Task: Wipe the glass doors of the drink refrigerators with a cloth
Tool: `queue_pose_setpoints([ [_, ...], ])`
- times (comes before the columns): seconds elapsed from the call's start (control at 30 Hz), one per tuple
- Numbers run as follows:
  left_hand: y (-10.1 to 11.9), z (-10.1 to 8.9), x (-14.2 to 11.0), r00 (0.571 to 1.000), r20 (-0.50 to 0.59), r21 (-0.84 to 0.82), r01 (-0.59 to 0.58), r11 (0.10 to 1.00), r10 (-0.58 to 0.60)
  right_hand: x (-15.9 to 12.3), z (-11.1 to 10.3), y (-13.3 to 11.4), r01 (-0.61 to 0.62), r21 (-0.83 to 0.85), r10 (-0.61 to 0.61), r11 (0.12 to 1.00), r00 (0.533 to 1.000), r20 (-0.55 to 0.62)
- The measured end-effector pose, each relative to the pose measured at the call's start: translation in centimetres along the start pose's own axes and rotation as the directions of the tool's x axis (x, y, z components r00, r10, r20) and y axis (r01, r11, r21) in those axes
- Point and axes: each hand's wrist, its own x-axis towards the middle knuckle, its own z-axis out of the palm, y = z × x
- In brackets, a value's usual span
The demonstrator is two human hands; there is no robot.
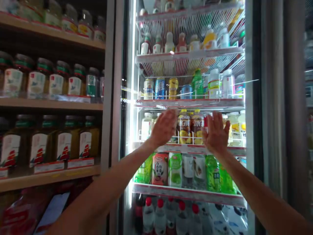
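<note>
Both my arms reach forward toward a lit drinks fridge [189, 191]. My left hand [165, 127], slightly blurred, is raised with its fingers stretched out and nothing in it. Opposite it, my right hand [216, 132] is also empty, its fingers extended and the thumb apart. Between the two hands stand brown iced tea bottles [184, 127] with yellow caps. Faint reflections lie across the fridge front, as on a glass door. Whether either palm touches the glass I cannot tell. My hands hide part of the bottles behind them.
Wooden shelves [51, 102] with rows of bottles stand to the left. Above the hands, a fridge shelf holds cans [160, 88] and bottles. Green bottles [213, 174] and a red drink bottle [160, 169] fill the shelf below. Red-capped clear bottles [160, 217] stand at the bottom.
</note>
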Motion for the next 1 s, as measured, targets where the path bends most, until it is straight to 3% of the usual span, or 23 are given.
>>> queue_pose_setpoints([
  [0.03, 0.3, 0.1, 1.0, 0.988, 0.073, -0.022, -0.132, 0.991, 0.133, 1.5, 0.0, 0.2, 0.006, 0.001, -0.006, 1.000, 1.000, 0.005],
  [0.07, -0.2, -0.2, 2.2, 0.983, 0.088, -0.020, -0.160, 0.987, 0.161, 3.3, -0.1, 0.5, 0.006, 0.002, -0.006, 1.000, 1.000, 0.011],
  [0.1, -1.3, -0.6, 3.4, 0.994, 0.054, 0.005, -0.100, 0.995, 0.100, 5.1, -0.2, 1.0, -0.001, 0.000, 0.001, 1.000, 1.000, 0.016],
  [0.13, -2.8, -1.2, 4.5, 0.996, -0.047, 0.046, 0.075, 0.996, -0.073, 7.0, -0.3, 1.5, -0.010, -0.002, 0.010, 1.000, 1.000, 0.018],
  [0.17, -4.4, -1.8, 5.7, 0.933, -0.212, 0.061, 0.309, 0.949, -0.290, 8.9, -0.4, 2.0, -0.020, -0.003, 0.020, 1.000, 1.000, 0.019],
  [0.2, -5.8, -2.2, 6.7, 0.870, -0.302, 0.055, 0.424, 0.904, -0.390, 10.7, -0.5, 2.4, -0.028, -0.001, 0.028, 1.000, 0.999, 0.019],
  [0.27, -6.9, -2.4, 8.2, 0.827, -0.361, 0.052, 0.479, 0.876, -0.430, 14.0, -0.4, 2.7, -0.028, 0.013, 0.028, 1.000, 0.999, 0.028],
  [0.33, -6.1, -1.7, 9.2, 0.896, -0.301, 0.081, 0.364, 0.928, -0.325, 16.5, -0.1, 2.3, -0.004, 0.038, 0.002, 0.999, 0.999, 0.045],
  [0.4, -5.5, -1.1, 10.1, 0.980, -0.157, 0.103, 0.141, 0.985, -0.124, 18.2, 0.3, 1.5, 0.011, 0.063, -0.015, 0.998, 0.998, 0.058],
  [0.43, -6.0, -1.1, 10.7, 0.996, -0.081, 0.103, 0.041, 0.994, -0.032, 18.9, 0.4, 1.2, 0.012, 0.073, -0.016, 0.997, 0.998, 0.057],
  [0.47, -7.1, -1.5, 11.3, 0.998, -0.056, 0.107, 0.027, 0.994, -0.021, 19.5, 0.6, 0.8, 0.009, 0.083, -0.014, 0.997, 0.998, 0.053],
  [0.53, -10.5, -2.8, 13.0, 0.972, -0.147, 0.133, 0.201, 0.970, -0.181, 20.9, 0.8, 0.5, 0.006, 0.097, -0.010, 0.995, 0.999, 0.037],
  [0.6, -13.2, -4.0, 15.3, 0.907, -0.266, 0.141, 0.372, 0.917, -0.327, 22.7, 1.0, 0.6, 0.017, 0.108, -0.019, 0.994, 1.000, 0.020],
  [0.67, -13.2, -4.0, 17.8, 0.887, -0.304, 0.138, 0.402, 0.905, -0.348, 24.9, 1.1, 0.9, 0.026, 0.112, -0.026, 0.993, 1.000, 0.002],
  [0.73, -10.9, -3.1, 20.5, 0.936, -0.247, 0.136, 0.289, 0.948, -0.250, 27.4, 1.2, 1.5, 0.038, 0.112, -0.035, 0.993, 0.999, -0.024],
  [0.77, -9.7, -2.7, 21.8, 0.969, -0.194, 0.129, 0.182, 0.975, -0.155, 28.6, 1.3, 1.9, 0.048, 0.111, -0.045, 0.993, 0.998, -0.037],
  [0.8, -8.9, -2.5, 23.0, 0.994, -0.106, 0.109, -0.001, 0.994, 0.012, 29.8, 1.3, 2.5, 0.061, 0.108, -0.056, 0.992, 0.997, -0.046],
  [0.83, -8.8, -2.6, 24.2, 0.990, -0.055, 0.088, -0.127, 0.988, 0.132, 31.0, 1.3, 3.1, 0.068, 0.103, -0.063, 0.992, 0.997, -0.052],
  [0.87, -9.6, -3.1, 25.5, 0.985, -0.047, 0.080, -0.162, 0.984, 0.166, 32.0, 1.3, 3.9, 0.062, 0.094, -0.057, 0.994, 0.997, -0.060],
  [0.9, -11.0, -3.8, 26.7, 0.988, -0.090, 0.085, -0.118, 0.989, 0.125, 33.0, 1.3, 4.7, 0.045, 0.080, -0.040, 0.996, 0.997, -0.069],
  [0.93, -12.9, -4.5, 28.0, 0.986, -0.169, 0.090, 0.026, 0.996, -0.010, 33.8, 1.2, 5.5, 0.022, 0.062, -0.017, 0.998, 0.997, -0.080],
  [0.97, -14.8, -5.2, 29.5, 0.944, -0.269, 0.082, 0.218, 0.972, -0.189, 34.4, 1.1, 6.2, -0.001, 0.042, 0.005, 0.999, 0.996, -0.087],
  [1.0, -16.2, -5.6, 30.9, 0.899, -0.334, 0.060, 0.321, 0.945, -0.283, 34.9, 0.9, 6.7, -0.021, 0.024, 0.023, 0.999, 0.996, -0.088],
])
